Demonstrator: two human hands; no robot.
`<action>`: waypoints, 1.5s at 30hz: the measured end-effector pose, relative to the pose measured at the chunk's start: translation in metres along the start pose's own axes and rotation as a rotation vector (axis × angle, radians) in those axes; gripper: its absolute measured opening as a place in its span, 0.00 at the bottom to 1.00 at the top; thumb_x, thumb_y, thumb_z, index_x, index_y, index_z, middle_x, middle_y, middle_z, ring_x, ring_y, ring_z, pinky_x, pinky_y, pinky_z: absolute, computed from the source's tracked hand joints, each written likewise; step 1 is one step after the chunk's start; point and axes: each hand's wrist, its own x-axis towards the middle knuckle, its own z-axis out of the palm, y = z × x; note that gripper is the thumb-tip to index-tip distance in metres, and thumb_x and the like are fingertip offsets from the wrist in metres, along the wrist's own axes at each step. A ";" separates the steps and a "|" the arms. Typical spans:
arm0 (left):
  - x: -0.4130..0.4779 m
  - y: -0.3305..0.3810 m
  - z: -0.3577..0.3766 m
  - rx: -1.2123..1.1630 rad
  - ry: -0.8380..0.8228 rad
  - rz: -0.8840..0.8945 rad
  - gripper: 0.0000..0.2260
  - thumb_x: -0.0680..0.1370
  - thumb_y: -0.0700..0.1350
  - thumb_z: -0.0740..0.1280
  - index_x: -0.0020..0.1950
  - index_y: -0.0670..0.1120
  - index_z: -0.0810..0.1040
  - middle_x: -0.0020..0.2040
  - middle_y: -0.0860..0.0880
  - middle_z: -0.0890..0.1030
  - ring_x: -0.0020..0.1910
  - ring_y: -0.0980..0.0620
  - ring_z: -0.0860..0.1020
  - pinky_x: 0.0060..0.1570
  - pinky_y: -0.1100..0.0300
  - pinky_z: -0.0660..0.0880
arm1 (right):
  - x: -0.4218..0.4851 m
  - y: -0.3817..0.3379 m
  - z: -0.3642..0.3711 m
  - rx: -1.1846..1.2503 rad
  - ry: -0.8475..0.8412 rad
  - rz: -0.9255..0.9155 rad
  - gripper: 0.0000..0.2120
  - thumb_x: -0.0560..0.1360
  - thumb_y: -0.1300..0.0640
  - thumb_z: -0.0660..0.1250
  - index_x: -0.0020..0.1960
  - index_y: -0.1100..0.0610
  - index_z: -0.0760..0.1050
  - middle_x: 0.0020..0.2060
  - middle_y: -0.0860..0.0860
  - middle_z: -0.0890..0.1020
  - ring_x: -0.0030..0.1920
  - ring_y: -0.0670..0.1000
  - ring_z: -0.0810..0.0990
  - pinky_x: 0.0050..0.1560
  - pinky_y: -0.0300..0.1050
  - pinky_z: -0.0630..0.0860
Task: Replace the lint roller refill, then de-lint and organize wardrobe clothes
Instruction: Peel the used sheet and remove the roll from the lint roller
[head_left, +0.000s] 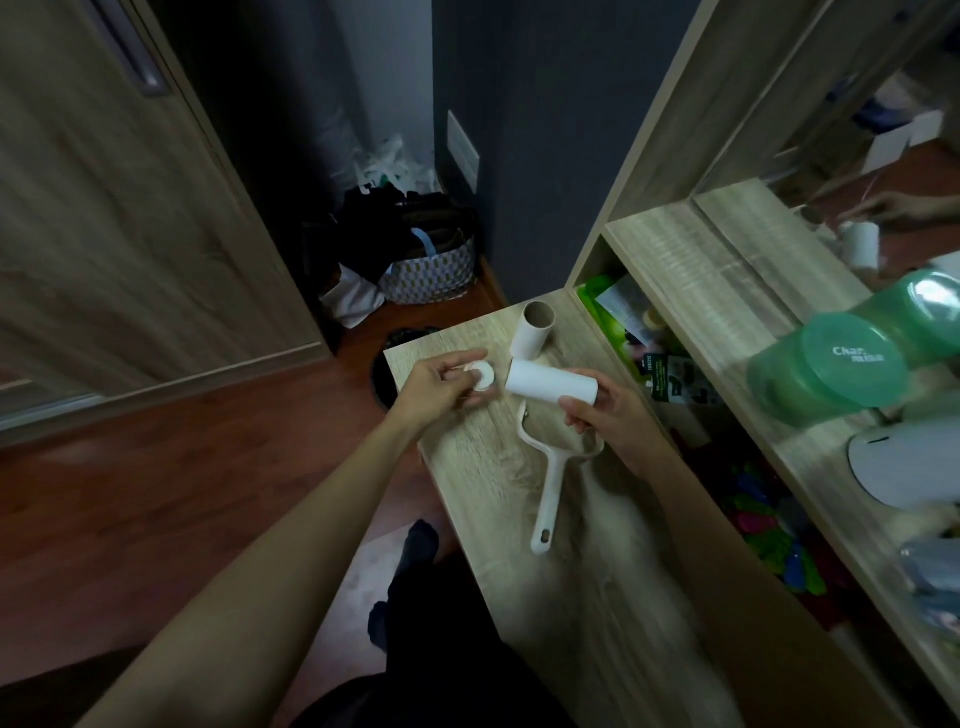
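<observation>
Midway through the refill swap; no de-linting begun yet. Grips the right end of the fresh white cylindrical refill roll (550, 387) with the right hand (613, 421), fingers curled round it, lifted just clear of the pale wood-grain table (597, 597) near its far edge. Pinches a small round white end cap (484, 382) in the left hand (436, 387), just beside the roll's open left end, not yet touching. Probably calls next for lining the cap up square with that opening and pressing it home, then seating the roll in the white plastic forked roller handle (550, 488) lying flat beneath, grip pointing toward the near edge. Reaches in with both bare forearms from the near side, the left crossing the table's left edge, hands facing each other. Beyond, at the far edge, a bare brown cardboard tube (535, 338), set aside.
</observation>
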 end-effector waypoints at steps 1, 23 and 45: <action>0.003 -0.006 -0.001 0.074 0.047 0.007 0.14 0.78 0.36 0.66 0.64 0.41 0.78 0.46 0.44 0.84 0.38 0.53 0.82 0.45 0.60 0.80 | -0.001 0.000 -0.001 0.012 0.007 0.002 0.17 0.73 0.62 0.70 0.61 0.57 0.74 0.43 0.52 0.82 0.38 0.48 0.79 0.38 0.40 0.76; -0.003 -0.004 0.010 -0.028 0.073 0.061 0.10 0.80 0.43 0.65 0.59 0.43 0.79 0.48 0.45 0.84 0.41 0.52 0.82 0.44 0.58 0.80 | 0.001 -0.003 0.002 0.018 0.007 0.008 0.19 0.74 0.62 0.70 0.64 0.58 0.72 0.46 0.54 0.81 0.38 0.46 0.79 0.36 0.37 0.76; -0.005 0.012 -0.019 -0.101 -0.088 0.057 0.14 0.80 0.39 0.64 0.66 0.39 0.73 0.50 0.41 0.81 0.38 0.53 0.84 0.43 0.65 0.81 | 0.011 -0.010 0.036 0.236 0.111 0.030 0.18 0.74 0.61 0.70 0.63 0.59 0.74 0.53 0.55 0.82 0.47 0.53 0.84 0.48 0.45 0.81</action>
